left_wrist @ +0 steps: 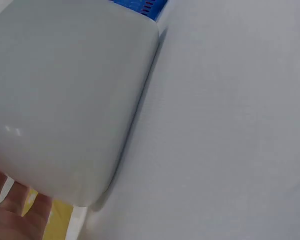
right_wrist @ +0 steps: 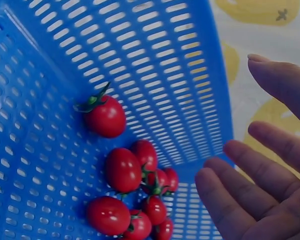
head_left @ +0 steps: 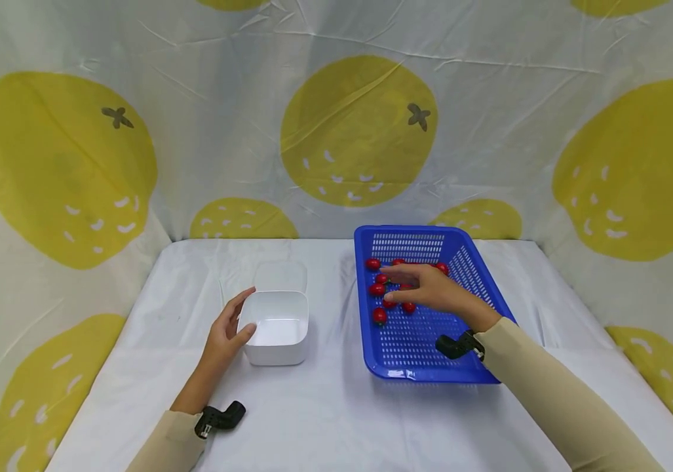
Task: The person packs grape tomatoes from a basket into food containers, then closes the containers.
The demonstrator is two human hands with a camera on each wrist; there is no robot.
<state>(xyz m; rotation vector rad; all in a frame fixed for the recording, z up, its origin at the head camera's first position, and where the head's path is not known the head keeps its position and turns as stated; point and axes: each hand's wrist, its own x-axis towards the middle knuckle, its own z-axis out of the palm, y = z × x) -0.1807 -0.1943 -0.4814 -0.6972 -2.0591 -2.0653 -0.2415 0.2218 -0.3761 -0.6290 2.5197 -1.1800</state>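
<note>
A white square plastic container (head_left: 277,352) stands upright on the table with its top uncovered and nothing inside. My left hand (head_left: 224,334) rests against its left side, thumb at the rim and the other fingers spread toward its back left corner. In the left wrist view those fingers (left_wrist: 37,212) lie beside the container's wall. Over the blue basket (head_left: 371,357) hovers my right hand (head_left: 430,288), thumb and fingers apart and nothing between them. Several red cherry tomatoes (right_wrist: 122,170), some with green stems, lie on the basket's slotted floor below it.
A clear, see-through lid (head_left: 281,275) lies flat behind the white container. White cloth with yellow lemon prints (head_left: 360,131) hangs as walls at the back and both sides. White cloth (head_left: 330,406) also covers the table between container and basket.
</note>
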